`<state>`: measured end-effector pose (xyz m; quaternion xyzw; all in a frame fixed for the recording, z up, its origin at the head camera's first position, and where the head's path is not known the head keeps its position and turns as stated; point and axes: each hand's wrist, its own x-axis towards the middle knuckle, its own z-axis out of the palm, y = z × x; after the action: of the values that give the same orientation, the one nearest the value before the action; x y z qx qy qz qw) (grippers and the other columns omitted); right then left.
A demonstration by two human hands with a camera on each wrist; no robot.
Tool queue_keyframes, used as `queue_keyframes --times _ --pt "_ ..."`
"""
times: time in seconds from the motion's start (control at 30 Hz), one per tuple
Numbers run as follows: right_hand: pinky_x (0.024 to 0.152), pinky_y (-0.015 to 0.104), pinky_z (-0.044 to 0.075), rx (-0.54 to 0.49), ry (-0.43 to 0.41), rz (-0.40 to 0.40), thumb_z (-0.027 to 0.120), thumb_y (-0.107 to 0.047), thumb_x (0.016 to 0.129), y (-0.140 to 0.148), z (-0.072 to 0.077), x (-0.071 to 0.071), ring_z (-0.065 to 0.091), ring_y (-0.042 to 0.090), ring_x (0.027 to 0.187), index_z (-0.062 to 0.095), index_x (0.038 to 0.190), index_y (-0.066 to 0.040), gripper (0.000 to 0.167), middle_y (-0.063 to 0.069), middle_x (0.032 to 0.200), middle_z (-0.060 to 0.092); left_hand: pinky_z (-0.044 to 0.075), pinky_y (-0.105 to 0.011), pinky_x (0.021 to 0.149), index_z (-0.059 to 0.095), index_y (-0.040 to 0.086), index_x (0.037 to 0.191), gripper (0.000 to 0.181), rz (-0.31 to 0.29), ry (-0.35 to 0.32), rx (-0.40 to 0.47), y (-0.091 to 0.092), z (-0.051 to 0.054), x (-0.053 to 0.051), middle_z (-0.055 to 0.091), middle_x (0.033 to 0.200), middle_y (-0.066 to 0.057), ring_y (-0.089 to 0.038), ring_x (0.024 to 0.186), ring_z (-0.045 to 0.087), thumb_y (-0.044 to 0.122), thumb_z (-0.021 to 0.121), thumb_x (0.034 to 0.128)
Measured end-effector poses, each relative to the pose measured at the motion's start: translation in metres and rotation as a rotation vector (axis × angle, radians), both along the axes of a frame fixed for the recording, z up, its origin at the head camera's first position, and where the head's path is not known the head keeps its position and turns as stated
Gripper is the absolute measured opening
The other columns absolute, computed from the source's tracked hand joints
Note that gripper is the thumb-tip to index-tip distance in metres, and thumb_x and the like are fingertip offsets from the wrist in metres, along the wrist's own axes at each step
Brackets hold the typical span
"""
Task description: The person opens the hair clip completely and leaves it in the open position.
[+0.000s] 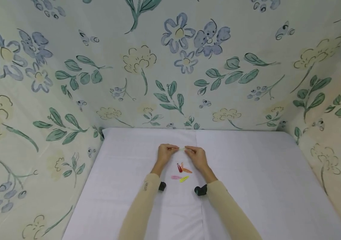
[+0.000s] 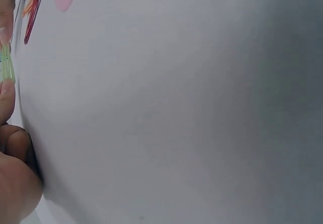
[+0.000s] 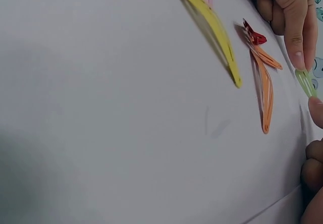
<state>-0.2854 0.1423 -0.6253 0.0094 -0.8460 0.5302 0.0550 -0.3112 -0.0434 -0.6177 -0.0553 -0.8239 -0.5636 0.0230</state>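
A light green hair clip [image 1: 182, 149] [image 2: 7, 65] [image 3: 306, 84] is held between both hands above the white cloth. My left hand [image 1: 165, 152] pinches one end between thumb and finger; my right hand [image 1: 197, 156] pinches the other end the same way. Nearer the wrists on the cloth lie a red clip [image 1: 179, 167], orange clips [image 1: 187, 170] touching or close to it, a pink clip [image 1: 176, 177] and a yellow clip [image 1: 184, 179] [image 3: 214, 30].
The white cloth [image 1: 122, 186] covers the table, with a fold line running down it right of centre. A floral curtain [image 1: 170, 66] stands behind the far edge and at both sides. Black wrist devices [image 1: 201, 190] sit under the sleeves.
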Motion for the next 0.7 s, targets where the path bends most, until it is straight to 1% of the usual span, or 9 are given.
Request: queue_keyframes --times 0.1,0.17,0.3,0.37,0.43,0.5,0.57,0.63,0.7 --pt "0.051 0.020 0.028 0.031 -0.002 0.000 0.077 -0.014 0.094 -0.0006 0.0020 -0.0005 0.037 0.008 0.056 0.078 0.116 -0.003 0.024 -0.003 0.059 0.044 0.060 -0.032 0.084 0.083 0.001 0.092 0.006 0.013 0.012 -0.053 0.0018 -0.0004 -0.0007 0.080 0.097 -0.016 -0.029 0.097 0.076 0.005 0.081 0.0872" --pt "0.052 0.021 0.029 0.048 -0.015 0.000 0.076 -0.013 0.095 -0.0010 0.0029 -0.0006 0.037 0.009 0.057 0.078 0.117 -0.003 0.025 0.000 0.060 0.047 0.060 -0.035 0.085 0.083 0.002 0.091 0.005 0.020 0.010 -0.071 0.0027 0.0001 -0.0003 0.080 0.097 -0.016 -0.030 0.098 0.076 0.004 0.082 0.0867" --pt "0.054 0.022 0.031 0.082 -0.048 0.001 0.076 -0.014 0.095 -0.0009 0.0028 -0.0013 0.041 0.010 0.060 0.077 0.119 -0.004 0.026 0.009 0.073 0.066 0.060 -0.036 0.085 0.083 0.004 0.090 0.004 0.030 0.007 -0.094 0.0040 0.0014 0.0011 0.080 0.098 -0.015 -0.029 0.098 0.076 0.005 0.082 0.0867" --pt "0.054 0.022 0.032 0.095 -0.055 0.008 0.075 -0.015 0.095 -0.0005 0.0032 -0.0011 0.041 0.010 0.060 0.076 0.121 -0.004 0.028 0.012 0.077 0.070 0.060 -0.037 0.086 0.083 0.005 0.091 0.004 0.036 0.001 -0.100 0.0044 0.0021 0.0020 0.080 0.099 -0.015 -0.028 0.099 0.076 0.006 0.082 0.0871" --pt "0.054 0.022 0.032 0.105 -0.055 0.015 0.076 -0.015 0.095 -0.0001 0.0039 -0.0008 0.040 0.011 0.060 0.075 0.123 -0.003 0.030 0.012 0.075 0.068 0.060 -0.038 0.086 0.084 0.005 0.092 0.005 0.038 -0.002 -0.101 0.0044 0.0025 0.0027 0.080 0.100 -0.015 -0.028 0.100 0.076 0.006 0.081 0.0876" --pt "0.053 0.022 0.031 0.103 -0.063 0.019 0.076 -0.014 0.095 0.0005 0.0047 -0.0006 0.038 0.011 0.059 0.074 0.124 -0.003 0.032 0.008 0.068 0.062 0.060 -0.039 0.089 0.083 0.005 0.093 0.006 0.039 -0.011 -0.090 0.0044 0.0025 0.0031 0.080 0.101 -0.015 -0.029 0.102 0.076 0.006 0.081 0.0879" --pt "0.053 0.022 0.031 0.099 -0.079 0.023 0.076 -0.015 0.095 0.0011 0.0057 -0.0001 0.037 0.010 0.059 0.073 0.126 -0.003 0.032 0.002 0.063 0.052 0.059 -0.040 0.091 0.083 0.004 0.094 0.006 0.040 -0.018 -0.072 0.0041 0.0022 0.0032 0.080 0.103 -0.016 -0.029 0.104 0.075 0.005 0.081 0.0882" --pt "0.053 0.021 0.031 0.093 -0.090 0.024 0.075 -0.016 0.096 0.0014 0.0064 0.0002 0.038 0.010 0.060 0.074 0.126 -0.004 0.032 -0.003 0.062 0.047 0.059 -0.040 0.093 0.083 0.004 0.096 0.008 0.042 -0.028 -0.047 0.0035 0.0015 0.0031 0.080 0.105 -0.016 -0.030 0.107 0.075 0.005 0.080 0.0887" --pt "0.053 0.021 0.030 0.089 -0.092 0.026 0.075 -0.017 0.096 0.0016 0.0063 0.0004 0.038 0.010 0.059 0.074 0.126 -0.004 0.032 -0.004 0.061 0.044 0.058 -0.039 0.094 0.083 0.004 0.098 0.009 0.047 -0.029 -0.023 0.0026 0.0008 0.0034 0.079 0.106 -0.016 -0.030 0.109 0.074 0.005 0.080 0.0892"
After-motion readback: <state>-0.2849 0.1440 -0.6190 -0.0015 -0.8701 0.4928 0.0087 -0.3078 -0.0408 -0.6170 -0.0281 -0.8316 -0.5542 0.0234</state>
